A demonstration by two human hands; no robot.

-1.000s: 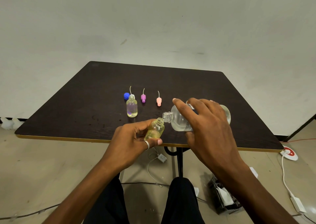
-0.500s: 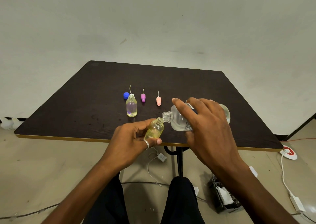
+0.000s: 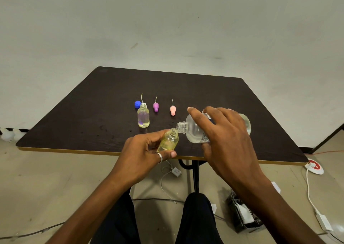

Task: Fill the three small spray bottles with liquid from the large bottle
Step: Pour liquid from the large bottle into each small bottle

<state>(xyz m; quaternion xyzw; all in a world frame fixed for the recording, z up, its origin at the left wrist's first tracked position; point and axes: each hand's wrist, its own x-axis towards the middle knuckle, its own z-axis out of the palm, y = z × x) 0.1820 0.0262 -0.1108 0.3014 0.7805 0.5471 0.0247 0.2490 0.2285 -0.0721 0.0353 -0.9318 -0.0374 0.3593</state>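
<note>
Two bottles are up off the counter [image 3: 204, 91], right over its near edge. The left grip [image 3: 141, 156] is curled round the lower body of the small spray bottle [image 3: 168, 141], tilting its open mouth toward the large bottle [image 3: 193, 130]. The right grip [image 3: 227, 141] is wrapped round the large one's fat middle, tipped almost level, with its neck right at the little mouth. Both look clear, stiff and smooth, so I'd guess they get slick if anything dribbles. The small one seems light and its mouth is tiny, so holding it low keeps fingers out of the pour. The big one's weight probably shifts as the liquid slides. Another small bottle [image 3: 143, 118] stands upright and filled near a blue cap [image 3: 137, 104]. I can't spot a third.
</note>
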